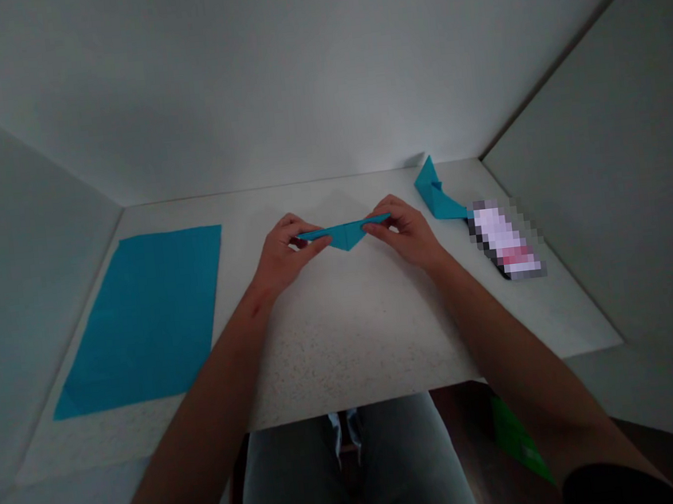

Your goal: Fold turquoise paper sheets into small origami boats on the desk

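A small folded piece of blue paper (343,233) is held just above the white table (346,339) near its middle. My left hand (282,254) pinches the paper's left end, fingers closed on it. My right hand (407,232) pinches the right end the same way. The paper forms a long flat strip with a triangular point hanging down in the middle.
A flat blue paper sheet (144,316) lies on the table's left side. A finished blue folded paper figure (437,192) stands at the back right, beside a blurred-out dark object (507,242). White walls enclose the table on three sides. Something green (516,438) lies under the table.
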Available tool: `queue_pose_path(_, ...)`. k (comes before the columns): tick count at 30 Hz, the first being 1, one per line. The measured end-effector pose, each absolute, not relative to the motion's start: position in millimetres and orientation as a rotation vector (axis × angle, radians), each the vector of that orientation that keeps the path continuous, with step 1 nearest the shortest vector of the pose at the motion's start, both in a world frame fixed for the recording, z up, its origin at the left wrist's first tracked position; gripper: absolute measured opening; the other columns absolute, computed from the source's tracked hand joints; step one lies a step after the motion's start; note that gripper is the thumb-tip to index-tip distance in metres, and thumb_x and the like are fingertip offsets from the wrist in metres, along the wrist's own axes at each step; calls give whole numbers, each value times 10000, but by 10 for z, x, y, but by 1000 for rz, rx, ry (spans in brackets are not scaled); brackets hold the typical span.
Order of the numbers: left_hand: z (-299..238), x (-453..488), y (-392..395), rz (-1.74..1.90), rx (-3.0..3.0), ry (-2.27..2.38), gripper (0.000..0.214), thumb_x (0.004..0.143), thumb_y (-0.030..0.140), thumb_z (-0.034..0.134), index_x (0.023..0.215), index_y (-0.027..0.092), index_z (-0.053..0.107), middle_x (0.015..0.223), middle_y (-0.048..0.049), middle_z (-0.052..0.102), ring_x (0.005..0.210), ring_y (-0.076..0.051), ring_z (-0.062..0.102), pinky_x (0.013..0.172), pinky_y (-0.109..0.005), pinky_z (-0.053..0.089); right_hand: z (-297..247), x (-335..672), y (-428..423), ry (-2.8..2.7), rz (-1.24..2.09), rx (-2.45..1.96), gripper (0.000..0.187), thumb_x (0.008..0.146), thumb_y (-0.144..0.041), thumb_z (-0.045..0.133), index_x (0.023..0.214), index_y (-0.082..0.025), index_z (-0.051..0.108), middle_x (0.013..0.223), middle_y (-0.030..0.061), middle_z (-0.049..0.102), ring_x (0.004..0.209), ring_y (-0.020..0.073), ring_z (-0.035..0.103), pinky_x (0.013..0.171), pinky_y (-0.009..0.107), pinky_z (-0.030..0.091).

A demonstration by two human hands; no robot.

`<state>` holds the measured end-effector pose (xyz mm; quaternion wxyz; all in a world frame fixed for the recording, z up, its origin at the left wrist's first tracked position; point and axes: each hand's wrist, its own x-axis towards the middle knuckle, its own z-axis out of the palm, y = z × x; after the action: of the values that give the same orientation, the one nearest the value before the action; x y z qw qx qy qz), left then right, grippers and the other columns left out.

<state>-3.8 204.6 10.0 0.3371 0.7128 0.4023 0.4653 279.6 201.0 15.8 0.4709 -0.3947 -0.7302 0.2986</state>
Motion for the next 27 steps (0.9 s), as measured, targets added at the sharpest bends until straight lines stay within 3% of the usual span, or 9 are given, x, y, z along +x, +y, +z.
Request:
queue_pose_path(3,122,-3,2006,1224,1965,1006,222,828,423,901,879,223,816,981,-47,699,781,-129,627,685,-265,535,194,2753,1983,-1794,706,-923,294,979,-552,796,961,-258,793,934,17,634,730,133,550,639,287,473)
queue_pose_path(6,131,46,1953,1083,1999,953,231,877,407,850,1025,234,810,955,-39,746,780,-137,643,711,-273,534,197,2695,1949,-1838,731,-922,330,986,-578,780,966,-249,757,907,6,603,691,123,506,617,283,455)
queue_pose_path(10,75,96,1930,989,1846,1019,252,915,419,794,1063,222,739,828,-1,726,681,-123,623,636,-252,499,169,2612,1897,-1731,765,-939,404,935,-564,845,1145,-284,643,839,-45,537,616,111,447,543,264,394)
queue_pose_path(13,-7,116,1961,1080,1644,1033,338,904,474,809,1065,221,652,903,-9,738,686,-119,646,604,-239,497,156,2564,1848,-1692,749,-936,452,936,-510,858,1206,-302,562,801,-73,519,580,102,415,514,254,352)
queue_pose_path(18,-10,135,1936,1078,1637,943,425,908,533,831,1135,219,657,1114,-70,767,859,-164,733,703,-273,587,145,2504,1784,-1868,830,-937,326,1032,-522,727,1173,-264,588,837,-33,620,649,113,538,576,257,450)
queue_pose_path(24,79,148,1840,950,1688,807,599,813,461,944,1306,239,686,1241,-92,763,928,-217,798,763,-336,671,83,2454,1782,-1832,1038,-940,510,951,-618,800,1230,-276,545,988,7,674,785,145,662,618,257,530)
queue_pose_path(27,49,145,1852,967,1685,814,561,834,445,934,1290,229,688,1191,-87,767,943,-226,811,811,-370,693,60,2458,1790,-1822,1088,-947,580,928,-628,824,1292,-286,530,1015,7,676,788,145,680,633,261,554)
